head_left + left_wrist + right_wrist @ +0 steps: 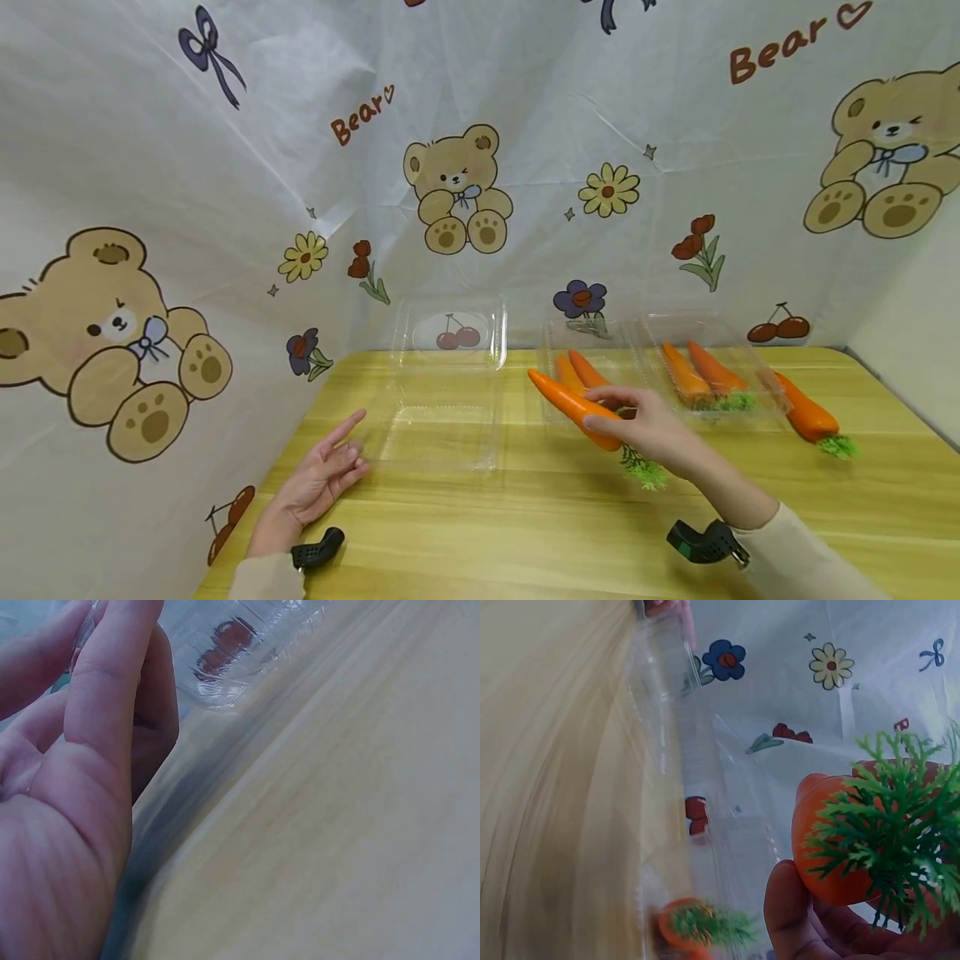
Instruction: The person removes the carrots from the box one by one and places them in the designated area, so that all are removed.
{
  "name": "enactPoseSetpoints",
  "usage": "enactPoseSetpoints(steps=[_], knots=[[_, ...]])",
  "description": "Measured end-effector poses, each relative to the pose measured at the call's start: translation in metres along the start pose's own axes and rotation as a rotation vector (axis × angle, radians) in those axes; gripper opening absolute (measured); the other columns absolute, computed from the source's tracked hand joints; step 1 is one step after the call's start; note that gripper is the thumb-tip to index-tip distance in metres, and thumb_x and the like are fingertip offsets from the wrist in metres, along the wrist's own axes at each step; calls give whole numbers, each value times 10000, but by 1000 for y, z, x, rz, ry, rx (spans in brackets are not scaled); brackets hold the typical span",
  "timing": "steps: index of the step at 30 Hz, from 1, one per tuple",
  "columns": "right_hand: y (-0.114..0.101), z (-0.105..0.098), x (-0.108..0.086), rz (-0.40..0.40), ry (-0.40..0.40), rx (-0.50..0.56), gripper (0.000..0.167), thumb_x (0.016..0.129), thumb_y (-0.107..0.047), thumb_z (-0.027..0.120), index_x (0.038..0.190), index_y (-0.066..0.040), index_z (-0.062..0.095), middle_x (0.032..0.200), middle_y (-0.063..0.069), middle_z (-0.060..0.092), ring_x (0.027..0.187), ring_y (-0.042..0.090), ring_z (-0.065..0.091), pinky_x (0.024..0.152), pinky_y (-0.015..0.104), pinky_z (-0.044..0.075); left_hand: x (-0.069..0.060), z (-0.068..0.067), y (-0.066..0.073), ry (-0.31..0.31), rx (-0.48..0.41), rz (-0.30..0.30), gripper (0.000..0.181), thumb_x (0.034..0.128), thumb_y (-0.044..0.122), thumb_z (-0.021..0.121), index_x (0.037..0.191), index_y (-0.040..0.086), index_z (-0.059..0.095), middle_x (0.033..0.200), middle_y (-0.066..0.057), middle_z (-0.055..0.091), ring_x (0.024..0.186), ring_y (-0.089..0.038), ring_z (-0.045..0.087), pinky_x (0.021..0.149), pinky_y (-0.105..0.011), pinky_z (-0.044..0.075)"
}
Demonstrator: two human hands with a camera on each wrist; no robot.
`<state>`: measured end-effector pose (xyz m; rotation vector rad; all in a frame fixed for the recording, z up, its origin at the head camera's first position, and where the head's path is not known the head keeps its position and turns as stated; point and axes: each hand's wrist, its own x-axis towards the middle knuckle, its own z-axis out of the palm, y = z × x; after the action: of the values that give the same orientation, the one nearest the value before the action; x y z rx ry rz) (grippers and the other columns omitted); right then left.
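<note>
My right hand (651, 427) holds an orange toy carrot (562, 400) above the table, thumb and fingers around its thick end. Its green leafy top (896, 832) hangs by the palm in the right wrist view. At the left, my left hand (318, 479) is beside a clear plastic box (442, 460) whose lid (405, 333) stands raised behind it. The index finger points forward and the other fingers are loosely bent. Whether they touch the box's edge is hard to tell. Behind the held carrot, two more carrots (585, 368) lie in a second clear box (550, 408).
A third clear box (776, 402) at the right holds two carrots (712, 368) with green tops. Another carrot (810, 412) lies on the wooden table (495, 533) to its right. A bear-printed cloth (540, 150) hangs along the table's back and left.
</note>
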<state>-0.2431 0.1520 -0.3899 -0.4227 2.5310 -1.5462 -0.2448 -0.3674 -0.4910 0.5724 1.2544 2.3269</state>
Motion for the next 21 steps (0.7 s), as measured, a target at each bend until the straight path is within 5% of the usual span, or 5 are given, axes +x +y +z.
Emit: enactPoseSetpoints(steps=[21], knots=[[20, -67, -25, 18, 148, -81, 512, 1004, -346, 685, 1406, -40, 603, 1113, 150, 696, 864, 180, 643, 651, 320, 570, 1, 1, 1, 18, -6, -17, 718, 1092, -95, 238, 1652, 181, -116, 1085, 6, 515, 1055, -143, 677, 1067, -281, 545]])
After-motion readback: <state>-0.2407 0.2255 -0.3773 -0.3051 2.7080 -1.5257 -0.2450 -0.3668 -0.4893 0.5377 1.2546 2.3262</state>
